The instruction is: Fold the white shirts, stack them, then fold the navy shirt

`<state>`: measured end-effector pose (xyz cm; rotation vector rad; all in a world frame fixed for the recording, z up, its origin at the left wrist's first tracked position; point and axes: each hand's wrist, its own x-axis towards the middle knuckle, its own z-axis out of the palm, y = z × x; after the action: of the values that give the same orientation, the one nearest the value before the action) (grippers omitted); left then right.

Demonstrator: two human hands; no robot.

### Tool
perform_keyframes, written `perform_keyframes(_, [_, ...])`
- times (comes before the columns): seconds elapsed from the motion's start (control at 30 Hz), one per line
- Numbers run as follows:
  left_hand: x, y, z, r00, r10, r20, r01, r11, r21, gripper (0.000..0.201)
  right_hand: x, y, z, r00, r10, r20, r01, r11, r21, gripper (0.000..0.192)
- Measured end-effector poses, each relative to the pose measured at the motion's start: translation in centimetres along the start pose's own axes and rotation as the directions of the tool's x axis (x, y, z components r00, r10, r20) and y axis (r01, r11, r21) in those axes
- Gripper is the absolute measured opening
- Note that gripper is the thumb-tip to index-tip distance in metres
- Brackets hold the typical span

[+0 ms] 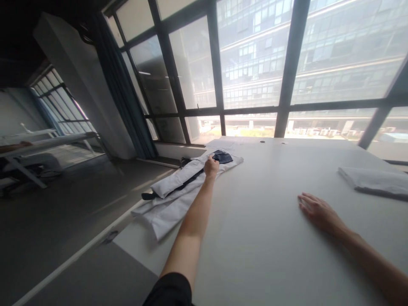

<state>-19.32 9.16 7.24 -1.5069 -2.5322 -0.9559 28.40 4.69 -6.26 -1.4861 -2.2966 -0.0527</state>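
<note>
A light grey garment [174, 212] with dark trim and a dark navy patch lies spread along the left edge of the white table [255, 238]. My left hand [211, 166] is reached out to its far end, fingers closed on the garment beside the navy part. Which part of the cloth is pinched is hidden by the fingers. My right hand [318, 212] rests palm down on the tabletop with its fingers stretched out and holds nothing. To the right of that hand lies a folded grey cloth [376, 178], apart from it.
Tall windows [251, 55] stand behind the table's far edge. A dark curtain [123, 85] and a slanting pillar [79, 72] are at the left. Past the table's left edge is the floor, with another desk [54, 144] farther off.
</note>
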Motion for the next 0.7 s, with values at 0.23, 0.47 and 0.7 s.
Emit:
perform_keyframes(0.23, [-0.2,-6.4,-0.3,0.976,-0.179,-0.125,0.191,0.978,0.083,0.038,-0.1,0.0,-0.2,1.0,0.0,0.01,-0.001,1.0,0.011,0.049])
perform_keyframes(0.47, [1.4,-8.1,0.1,0.958,-0.265,-0.108,0.272,0.96,0.065,0.038,0.0,0.1,-0.1,1.0,0.011,0.002,-0.011,1.0,-0.005,0.046])
perform_keyframes(0.7, [1.8,-8.1,-1.0,0.95,-0.293,-0.106,0.3,0.952,0.057,0.036,-0.1,0.4,0.2,1.0,0.001,0.012,-0.001,0.999,-0.032,0.05])
